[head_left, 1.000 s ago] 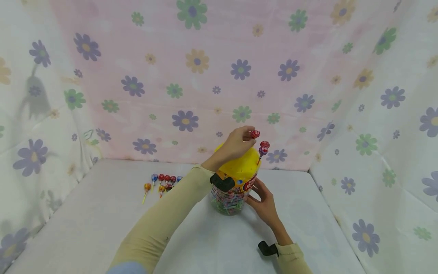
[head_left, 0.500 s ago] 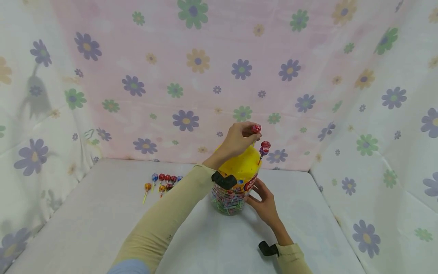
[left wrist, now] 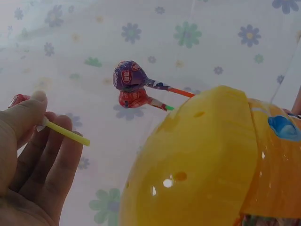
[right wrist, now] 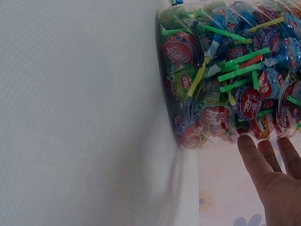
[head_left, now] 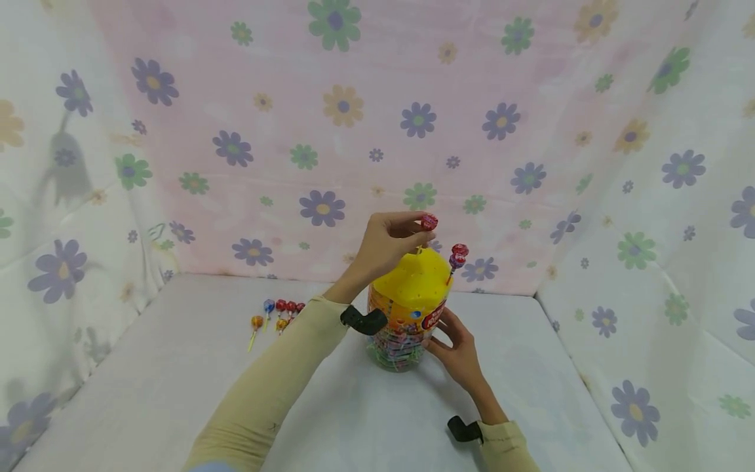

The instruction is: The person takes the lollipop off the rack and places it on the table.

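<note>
My left hand (head_left: 383, 244) pinches a red-wrapped lollipop (head_left: 429, 223) above the yellow domed lid (head_left: 413, 282) of a large candy jar (head_left: 396, 351). In the left wrist view its yellow stick (left wrist: 69, 134) points toward the lid, apart from it, where small holes (left wrist: 180, 176) show. A purple lollipop (left wrist: 129, 76) and a red one (left wrist: 133, 98) stand out from the lid's far side. My right hand (head_left: 460, 354) rests against the jar's right side, thumb toward me. In the right wrist view its straight fingers (right wrist: 256, 157) touch the clear wall, behind which wrapped lollipops are packed.
Several loose lollipops (head_left: 281, 305) lie on the white table (head_left: 194, 367) left of the jar, some hidden by my left sleeve (head_left: 283, 387). An orange one (head_left: 256, 322) lies nearest the left. Flowered cloth (head_left: 342, 151) encloses the back and sides.
My left hand rose slightly, then shifted left with the red lollipop, uncovering more of the yellow lid. My right hand and the jar have stayed in place.
</note>
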A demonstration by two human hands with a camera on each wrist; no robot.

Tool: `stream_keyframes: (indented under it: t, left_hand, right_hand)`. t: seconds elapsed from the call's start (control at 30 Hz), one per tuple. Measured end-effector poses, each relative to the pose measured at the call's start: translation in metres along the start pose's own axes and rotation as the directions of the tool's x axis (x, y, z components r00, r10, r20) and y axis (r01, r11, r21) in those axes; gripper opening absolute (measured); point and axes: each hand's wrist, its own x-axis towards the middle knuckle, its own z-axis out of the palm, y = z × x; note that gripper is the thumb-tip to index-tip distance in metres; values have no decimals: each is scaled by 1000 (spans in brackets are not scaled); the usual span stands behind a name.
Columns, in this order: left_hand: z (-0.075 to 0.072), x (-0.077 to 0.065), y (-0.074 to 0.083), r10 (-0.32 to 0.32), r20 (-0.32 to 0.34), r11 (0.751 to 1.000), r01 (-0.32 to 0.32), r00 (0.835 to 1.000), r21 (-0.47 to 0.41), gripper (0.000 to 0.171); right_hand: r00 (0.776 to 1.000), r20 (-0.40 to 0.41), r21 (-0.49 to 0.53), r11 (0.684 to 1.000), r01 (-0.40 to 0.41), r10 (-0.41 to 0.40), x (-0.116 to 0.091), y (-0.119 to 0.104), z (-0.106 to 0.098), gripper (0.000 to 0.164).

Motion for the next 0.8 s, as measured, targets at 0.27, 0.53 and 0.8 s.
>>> stream_keyframes:
  t: [0.27, 0.53, 0.8]
  left_hand:
    - [-31, -28, -13, 5, -89, 999, -1, 996, 34, 32]
    - [-60, -57, -31, -36, -162, 999, 38, 986, 12, 37]
    - [-95, -89, -44, -237, -271, 972, 228, 933, -63, 41]
  right_hand:
    - [1000, -10, 10, 1000, -13, 13, -1, -3, 2, 77]
    - [1000, -17, 23, 1000, -4, 5, -1, -3, 4, 78]
    - [1000, -13, 15, 1000, -6, 7, 0, -5, 2, 77]
